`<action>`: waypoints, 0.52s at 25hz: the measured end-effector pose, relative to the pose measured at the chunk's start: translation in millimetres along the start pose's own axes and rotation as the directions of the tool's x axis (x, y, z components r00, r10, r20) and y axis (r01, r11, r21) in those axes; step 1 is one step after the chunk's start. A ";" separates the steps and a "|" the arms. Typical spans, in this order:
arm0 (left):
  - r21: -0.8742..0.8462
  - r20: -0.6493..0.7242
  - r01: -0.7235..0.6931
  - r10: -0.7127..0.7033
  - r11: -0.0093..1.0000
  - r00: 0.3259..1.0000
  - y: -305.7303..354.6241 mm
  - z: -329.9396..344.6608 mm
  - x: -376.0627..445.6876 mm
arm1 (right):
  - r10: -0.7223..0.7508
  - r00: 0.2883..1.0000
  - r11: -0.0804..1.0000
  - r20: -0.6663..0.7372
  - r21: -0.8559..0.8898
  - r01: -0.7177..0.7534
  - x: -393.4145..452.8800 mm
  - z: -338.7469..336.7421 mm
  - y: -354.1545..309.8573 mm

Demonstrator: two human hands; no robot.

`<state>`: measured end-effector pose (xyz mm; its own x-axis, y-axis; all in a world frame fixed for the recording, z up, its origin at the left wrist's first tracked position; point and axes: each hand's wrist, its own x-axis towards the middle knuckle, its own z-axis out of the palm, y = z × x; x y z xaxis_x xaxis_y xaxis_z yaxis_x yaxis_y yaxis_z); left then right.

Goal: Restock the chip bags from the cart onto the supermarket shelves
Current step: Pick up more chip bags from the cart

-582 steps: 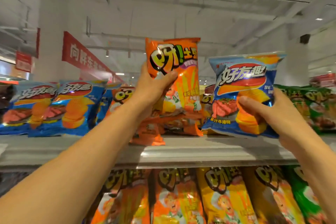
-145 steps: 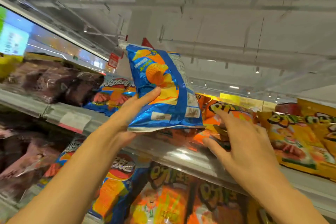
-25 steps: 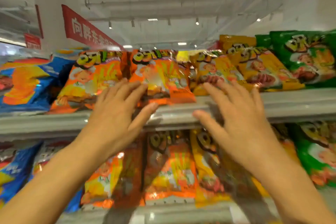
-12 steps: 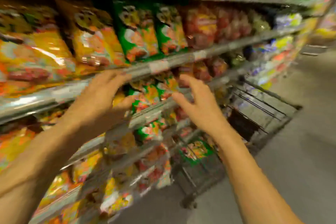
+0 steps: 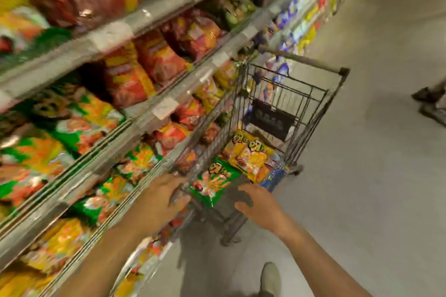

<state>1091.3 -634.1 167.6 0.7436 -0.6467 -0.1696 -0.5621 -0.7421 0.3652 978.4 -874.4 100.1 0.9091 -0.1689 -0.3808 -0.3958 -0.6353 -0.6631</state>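
Observation:
A dark wire cart (image 5: 311,103) stands in the aisle beside the shelves (image 5: 113,36). Inside it lie a green chip bag (image 5: 212,183), a yellow chip bag (image 5: 251,154) and a blue bag (image 5: 276,176) at the yellow one's edge. My left hand (image 5: 161,198) hovers at the cart's near-left corner with its fingers loosely spread, holding no bag. My right hand (image 5: 258,205) is over the cart's near edge, just right of the green bag, fingers loosely curled and empty. The picture is blurred, so I cannot tell whether either hand touches the cart.
The shelves run along the left, packed with green, orange and red chip bags. Grey floor (image 5: 374,200) spreads to the right. Someone's foot (image 5: 424,95) shows at the right edge. My own shoe (image 5: 270,279) is at the bottom.
My view has swung down from the shelves to the cart. Both empty hands have dropped from shelf height to the cart's near end.

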 end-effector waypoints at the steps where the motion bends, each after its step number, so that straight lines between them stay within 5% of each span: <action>1: -0.020 0.053 0.030 -0.028 0.999 0.998 0.3 14.9 22.0 | 0.022 0.999 1.000 0.022 -0.001 -0.022 12.0 -8.9 13.9; 8: -0.045 0.368 0.294 -0.258 0.955 0.893 -6.1 92.1 128.5 | 0.179 0.983 0.975 -0.036 0.143 -0.172 100.4 -72.5 79.8; 13: -0.016 0.400 0.317 -0.285 0.948 0.871 -33.7 112.8 202.2 | 0.339 0.941 0.920 0.011 0.204 -0.334 164.0 -78.8 93.1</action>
<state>1219.9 -759.7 17.7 0.6629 -0.4225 -0.6181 -0.2913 -0.9061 0.3069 1100.9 -1020.6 26.6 0.7192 -0.3659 -0.5906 -0.6947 -0.3739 -0.6144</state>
